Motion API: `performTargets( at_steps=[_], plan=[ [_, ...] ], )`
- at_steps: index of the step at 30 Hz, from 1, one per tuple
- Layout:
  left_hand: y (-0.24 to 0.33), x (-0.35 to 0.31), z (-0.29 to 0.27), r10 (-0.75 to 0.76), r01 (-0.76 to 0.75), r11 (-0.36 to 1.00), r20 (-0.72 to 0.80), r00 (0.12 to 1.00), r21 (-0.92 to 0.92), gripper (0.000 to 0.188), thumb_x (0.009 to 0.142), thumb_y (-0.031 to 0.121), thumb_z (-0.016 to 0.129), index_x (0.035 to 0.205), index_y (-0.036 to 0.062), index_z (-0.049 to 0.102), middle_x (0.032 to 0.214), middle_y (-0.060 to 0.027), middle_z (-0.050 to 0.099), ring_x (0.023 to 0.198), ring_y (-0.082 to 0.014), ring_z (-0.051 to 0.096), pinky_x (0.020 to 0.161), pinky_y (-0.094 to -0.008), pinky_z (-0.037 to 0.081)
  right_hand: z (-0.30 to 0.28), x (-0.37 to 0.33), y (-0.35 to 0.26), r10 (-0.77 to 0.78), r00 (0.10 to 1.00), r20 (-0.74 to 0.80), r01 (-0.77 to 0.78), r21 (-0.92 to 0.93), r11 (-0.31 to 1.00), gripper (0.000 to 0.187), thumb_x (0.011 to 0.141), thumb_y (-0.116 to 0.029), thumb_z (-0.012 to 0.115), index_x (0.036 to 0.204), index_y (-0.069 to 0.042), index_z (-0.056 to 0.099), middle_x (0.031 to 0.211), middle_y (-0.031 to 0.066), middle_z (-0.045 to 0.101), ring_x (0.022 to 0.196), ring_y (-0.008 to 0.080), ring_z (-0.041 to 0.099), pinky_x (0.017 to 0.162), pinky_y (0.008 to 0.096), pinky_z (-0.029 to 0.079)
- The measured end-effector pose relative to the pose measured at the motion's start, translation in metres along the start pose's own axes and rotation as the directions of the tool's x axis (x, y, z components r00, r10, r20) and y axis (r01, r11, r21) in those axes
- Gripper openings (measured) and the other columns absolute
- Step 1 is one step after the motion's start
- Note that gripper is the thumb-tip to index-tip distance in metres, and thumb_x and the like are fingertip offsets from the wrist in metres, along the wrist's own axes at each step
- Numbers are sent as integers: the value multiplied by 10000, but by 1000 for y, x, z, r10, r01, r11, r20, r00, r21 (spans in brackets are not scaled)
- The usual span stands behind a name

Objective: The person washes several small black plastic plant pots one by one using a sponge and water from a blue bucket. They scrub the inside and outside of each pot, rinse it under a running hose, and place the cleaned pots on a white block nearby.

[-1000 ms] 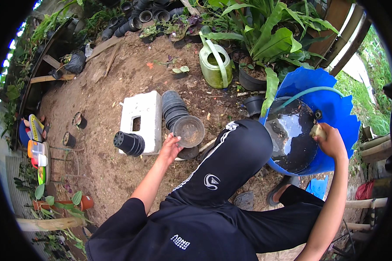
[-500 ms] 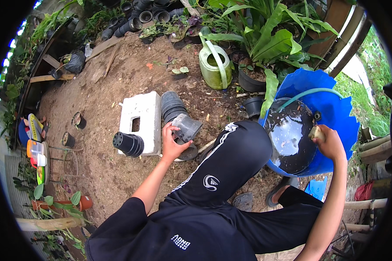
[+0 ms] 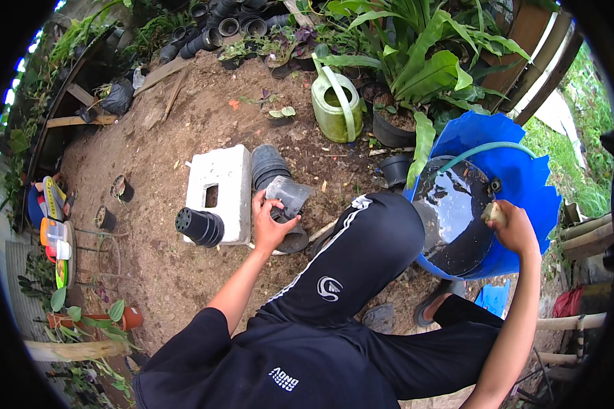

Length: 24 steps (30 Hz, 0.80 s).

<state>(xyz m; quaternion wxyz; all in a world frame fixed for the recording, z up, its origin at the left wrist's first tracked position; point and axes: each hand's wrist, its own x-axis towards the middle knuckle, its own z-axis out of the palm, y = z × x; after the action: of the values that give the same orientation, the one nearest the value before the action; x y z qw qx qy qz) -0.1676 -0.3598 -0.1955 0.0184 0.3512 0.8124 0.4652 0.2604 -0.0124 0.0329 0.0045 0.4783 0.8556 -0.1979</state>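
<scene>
My left hand (image 3: 270,230) grips a worn black plastic plant pot (image 3: 290,195), tilted on its side, fingers and thumb around its open end. Just behind it leans a stack of nested black pots (image 3: 269,166), and another pot (image 3: 293,240) lies close under my wrist side. To the right, my right hand (image 3: 516,232) pinches a pale yellowish sponge (image 3: 493,215) above the dark, reflecting water in a cut-down blue plastic drum (image 3: 537,187). Some of its fingers are hidden behind the sponge and hand.
A white block with a square hole (image 3: 233,170) carries a second pot stack (image 3: 201,227) at its near left corner. Beyond stand a green watering can (image 3: 333,123) and a large leafy plant (image 3: 423,61). A green hose (image 3: 491,144) crosses the drum. Small potted plants dot the soil.
The pot in my left hand has turned slightly and shifted a little left. My right hand with the sponge has moved only slightly.
</scene>
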Motion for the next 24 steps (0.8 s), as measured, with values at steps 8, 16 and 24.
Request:
performTargets(
  at_steps=[8, 16, 24],
  plan=[
    [7, 11, 6, 53, -51, 989, -14, 998, 139, 521, 615, 255, 996, 901, 80, 598, 1452, -243, 442, 1395, -442, 443, 1133, -498, 406, 2, 1, 0, -16, 1000, 6, 16, -11, 1000, 468, 809, -98, 818, 1245, -2, 674, 1025, 273, 725, 1006, 450, 699, 869, 471, 548],
    [-17, 78, 55, 126, -135, 984, 82, 989, 117, 585, 595, 320, 1002, 899, 67, 571, 1390, -294, 474, 1313, -466, 495, 1105, -484, 432, 5, 1, -1, -20, 1000, -9, 20, -1, 1000, 457, 810, -91, 811, 1237, -3, 674, 1010, 272, 724, 987, 451, 700, 851, 470, 546],
    [-28, 123, 59, 90, -101, 970, 61, 994, 220, 621, 797, 458, 874, 1091, 1, 573, 1198, -220, 507, 1182, -399, 512, 1035, -454, 451, 3, -3, 0, -7, 1000, -2, 7, 27, 1000, 435, 813, -67, 800, 1222, 10, 671, 990, 274, 724, 959, 444, 709, 837, 463, 548]
  ],
)
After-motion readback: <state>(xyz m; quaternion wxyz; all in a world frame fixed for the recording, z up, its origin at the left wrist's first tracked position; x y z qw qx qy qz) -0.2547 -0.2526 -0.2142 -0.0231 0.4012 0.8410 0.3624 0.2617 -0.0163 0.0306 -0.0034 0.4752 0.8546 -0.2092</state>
